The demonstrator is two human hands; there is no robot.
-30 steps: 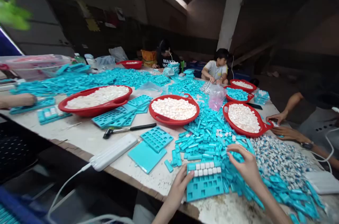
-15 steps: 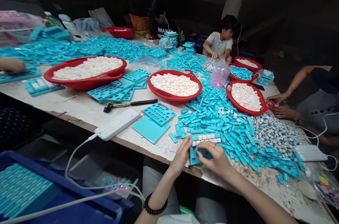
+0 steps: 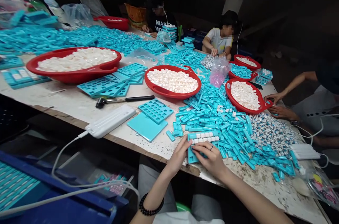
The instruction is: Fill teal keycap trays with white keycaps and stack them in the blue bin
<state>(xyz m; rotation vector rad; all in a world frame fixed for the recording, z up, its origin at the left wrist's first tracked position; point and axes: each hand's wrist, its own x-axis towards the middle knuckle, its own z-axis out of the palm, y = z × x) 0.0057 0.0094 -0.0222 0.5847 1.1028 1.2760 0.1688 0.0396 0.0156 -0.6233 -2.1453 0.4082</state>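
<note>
A blue tray lies at the near table edge, with two rows of white pieces at its far side. My left hand grips the tray's left side, fingertips at its upper left corner. Bent over the tray's middle is my right hand, its fingers pressed together on the tray; anything between them is hidden. Loose blue pieces are heaped just beyond and to the right of the tray.
Red bowls of white pieces stand farther back. Left of the tray are a blue grid plate, a flat blue plate, a hammer and a white power bank. Other people sit around; a person's hand is at the right.
My right hand's fingers have come down and closed onto the tray. The view has shifted slightly, and my left hand still holds the tray's left side.
</note>
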